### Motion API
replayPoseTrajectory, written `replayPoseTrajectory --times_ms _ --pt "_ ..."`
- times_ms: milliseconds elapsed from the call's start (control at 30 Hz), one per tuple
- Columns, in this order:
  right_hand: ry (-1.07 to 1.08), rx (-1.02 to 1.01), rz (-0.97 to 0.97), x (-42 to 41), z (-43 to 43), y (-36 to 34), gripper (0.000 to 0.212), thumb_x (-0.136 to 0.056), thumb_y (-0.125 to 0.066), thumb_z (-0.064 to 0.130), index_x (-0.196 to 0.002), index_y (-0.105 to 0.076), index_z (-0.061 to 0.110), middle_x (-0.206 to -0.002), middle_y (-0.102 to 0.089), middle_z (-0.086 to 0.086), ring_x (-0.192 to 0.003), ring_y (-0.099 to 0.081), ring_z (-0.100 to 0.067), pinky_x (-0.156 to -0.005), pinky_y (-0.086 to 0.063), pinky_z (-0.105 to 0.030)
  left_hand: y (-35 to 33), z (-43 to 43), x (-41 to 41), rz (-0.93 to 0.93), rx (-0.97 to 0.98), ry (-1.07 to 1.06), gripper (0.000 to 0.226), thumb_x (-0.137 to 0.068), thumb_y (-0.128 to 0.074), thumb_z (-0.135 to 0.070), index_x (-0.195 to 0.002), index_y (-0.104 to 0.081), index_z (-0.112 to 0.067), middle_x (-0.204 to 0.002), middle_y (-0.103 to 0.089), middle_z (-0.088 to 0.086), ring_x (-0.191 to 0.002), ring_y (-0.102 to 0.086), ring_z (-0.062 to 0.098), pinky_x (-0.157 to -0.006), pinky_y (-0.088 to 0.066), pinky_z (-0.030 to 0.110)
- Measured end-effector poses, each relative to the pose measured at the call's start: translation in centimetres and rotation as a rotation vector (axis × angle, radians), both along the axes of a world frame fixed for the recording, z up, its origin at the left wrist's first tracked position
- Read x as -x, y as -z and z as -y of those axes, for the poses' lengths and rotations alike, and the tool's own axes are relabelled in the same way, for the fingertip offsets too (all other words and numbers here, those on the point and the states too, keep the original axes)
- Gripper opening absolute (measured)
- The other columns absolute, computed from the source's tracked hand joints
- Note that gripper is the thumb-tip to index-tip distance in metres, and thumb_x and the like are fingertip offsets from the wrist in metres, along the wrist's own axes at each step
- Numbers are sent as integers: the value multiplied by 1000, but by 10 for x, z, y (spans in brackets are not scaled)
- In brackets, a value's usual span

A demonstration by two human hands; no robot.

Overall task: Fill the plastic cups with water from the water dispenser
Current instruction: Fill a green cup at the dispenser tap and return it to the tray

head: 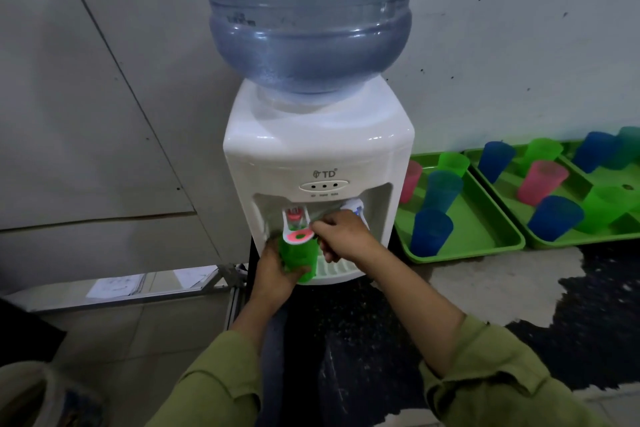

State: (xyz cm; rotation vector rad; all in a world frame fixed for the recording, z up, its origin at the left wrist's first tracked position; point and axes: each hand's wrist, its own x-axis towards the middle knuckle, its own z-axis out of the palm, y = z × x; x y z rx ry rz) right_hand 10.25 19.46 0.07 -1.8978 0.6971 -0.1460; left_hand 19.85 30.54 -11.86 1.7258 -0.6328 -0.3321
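Observation:
A white water dispenser (318, 156) with a large blue bottle (308, 17) on top stands against the wall. My left hand (273, 270) is wrapped around a green plastic cup (300, 258), held upright under the red tap (297, 225) on the dispenser's left side. My right hand (343, 236) rests its fingers on the red tap's lever. The blue tap (356, 210) sits to the right, partly hidden behind my right hand. I cannot see water inside the cup.
Two green trays (485, 239) (588, 184) lie to the right of the dispenser, holding several upside-down blue, green and pink cups. The dark countertop (346, 340) is wet on the right. The drip grille (332, 269) sits below the taps.

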Motion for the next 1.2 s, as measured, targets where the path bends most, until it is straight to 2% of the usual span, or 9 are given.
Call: replayPoseTrajectory --times_ms 100,167,267,367,500,600,733,867,1200 --pt "33 -106 59 4 3 -13 22 -90 -48 16 -76 -61 5 -51 -60 -3 -35 -54 -12 -38 -41 -17 -5 0 1 -18 6 -1 73 -59 -76 17 -121 -43 -4 -116 -59 16 -101 -57 20 -84 -49 24" --pt "54 -48 48 8 8 -14 24 -92 -46 19 -82 -62 5 -59 -65 -6 -41 -59 -17 -40 -44 -20 -7 2 0 -6 -18 1 77 -58 -78 15 -124 -43 -3 -119 -58 15 -107 -56 24 -91 -49 30" --pt "128 111 11 22 20 -6 27 -93 -49 29 -79 -62 10 -70 -70 -9 -51 -65 -19 -47 -50 -25 -9 3 1 4 -64 -9 76 -57 -81 11 -122 -46 -8 -117 -57 7 -108 -54 22 -92 -45 32" --pt "196 412 -115 36 37 5 39 -91 -52 39 -66 -60 10 -77 -71 -14 -72 -67 -28 -63 -51 -35 -10 1 0 65 -127 -18 69 -58 -82 5 -118 -50 -7 -109 -60 5 -100 -57 19 -89 -47 31" --pt "333 529 -166 45 50 16 41 -89 -55 40 -99 -56 0 -99 -65 -22 -92 -62 -37 -65 -40 -34 -14 1 1 93 -147 -21 69 -58 -83 4 -118 -51 -5 -106 -57 -1 -97 -55 13 -83 -40 20" --pt "359 563 -72 48 53 14 48 -91 -56 34 -117 -41 -3 -112 -56 -26 -100 -57 -42 -72 -45 -43 -16 1 2 90 -143 -14 68 -58 -82 6 -118 -51 -4 -109 -59 4 -99 -55 14 -85 -40 21" --pt "411 529 2 42 59 8 54 -92 -54 28 -126 -27 -4 -109 -58 -28 -95 -59 -45 -73 -47 -47 -16 1 1 97 -134 -13 68 -59 -81 8 -119 -50 0 -116 -60 15 -104 -56 20 -92 -43 29" --pt "409 538 -23 37 62 9 42 -95 -48 25 -122 -32 -3 -106 -61 -27 -94 -60 -44 -72 -47 -48 -15 1 0 113 -148 -21 69 -58 -82 6 -119 -50 0 -116 -60 16 -105 -57 23 -92 -42 28" --pt "418 564 -51 34 67 18 40 -95 -48 26 -120 -33 0 -103 -62 -24 -90 -61 -41 -70 -48 -46 -13 1 0 138 -177 -32 71 -58 -84 2 -121 -50 0 -119 -60 16 -108 -56 25 -92 -41 26"
